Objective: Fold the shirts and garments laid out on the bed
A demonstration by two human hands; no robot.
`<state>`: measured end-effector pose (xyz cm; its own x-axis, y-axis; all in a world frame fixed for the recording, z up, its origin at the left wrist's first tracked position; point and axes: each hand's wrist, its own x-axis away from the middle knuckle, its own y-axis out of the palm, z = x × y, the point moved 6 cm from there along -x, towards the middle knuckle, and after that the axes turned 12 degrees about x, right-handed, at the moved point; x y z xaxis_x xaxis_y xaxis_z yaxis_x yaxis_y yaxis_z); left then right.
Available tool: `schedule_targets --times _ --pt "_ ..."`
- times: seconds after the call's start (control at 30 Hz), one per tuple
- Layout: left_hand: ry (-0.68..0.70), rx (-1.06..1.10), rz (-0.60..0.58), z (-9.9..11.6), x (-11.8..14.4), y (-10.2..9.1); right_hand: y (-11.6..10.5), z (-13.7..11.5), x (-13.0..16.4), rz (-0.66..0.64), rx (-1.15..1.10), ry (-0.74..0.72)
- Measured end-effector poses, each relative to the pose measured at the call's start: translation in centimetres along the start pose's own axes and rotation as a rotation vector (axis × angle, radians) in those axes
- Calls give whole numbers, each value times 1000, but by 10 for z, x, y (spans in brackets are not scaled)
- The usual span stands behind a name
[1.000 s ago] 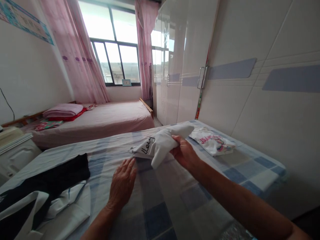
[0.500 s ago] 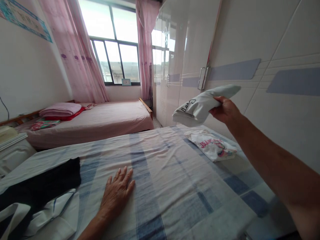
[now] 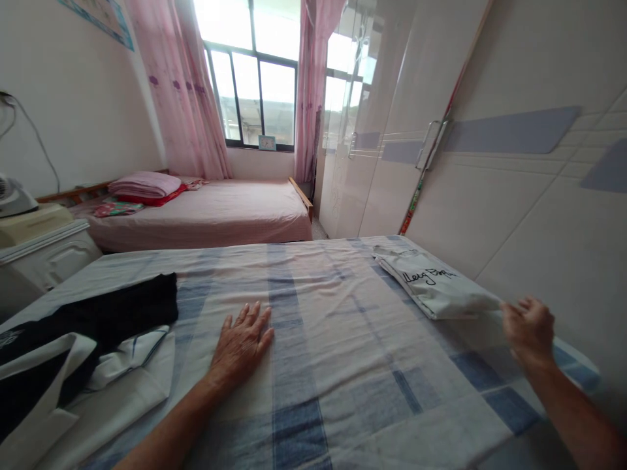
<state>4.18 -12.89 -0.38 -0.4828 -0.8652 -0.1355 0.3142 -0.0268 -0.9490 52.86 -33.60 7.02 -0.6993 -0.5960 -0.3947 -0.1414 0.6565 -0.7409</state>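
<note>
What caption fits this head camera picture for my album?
Left hand flat on the checked bedsheet; right hand at the edge of a folded white shirt.

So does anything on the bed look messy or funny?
Yes: the black and white clothes at the checked bedsheet's left edge lie crumpled and unfolded. The folded white shirt with black writing by the right hand looks neat. The left hand rests flat.
</note>
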Motion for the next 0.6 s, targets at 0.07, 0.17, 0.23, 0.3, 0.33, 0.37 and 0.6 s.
schedule_targets --times 0.07,0.17,0.23,0.3,0.33,0.37,0.6 --pt "0 9 35 3 2 -3 -1 -30 7 127 11 30" --pt "48 1 115 12 7 -8 50 -102 35 -205 12 -224" --pt "99 6 103 18 9 -7 92 -152 71 -454 42 -505" --pt "125 26 41 19 8 -3 133 -187 107 -654 146 -696" --pt "127 37 11 17 5 -1 150 -200 119 -708 204 -769" --pt "129 45 -13 14 0 0 166 -210 126 -729 262 -823" --pt "2 73 -20 -34 -83 -3 259 -255 59 -577 484 -801"
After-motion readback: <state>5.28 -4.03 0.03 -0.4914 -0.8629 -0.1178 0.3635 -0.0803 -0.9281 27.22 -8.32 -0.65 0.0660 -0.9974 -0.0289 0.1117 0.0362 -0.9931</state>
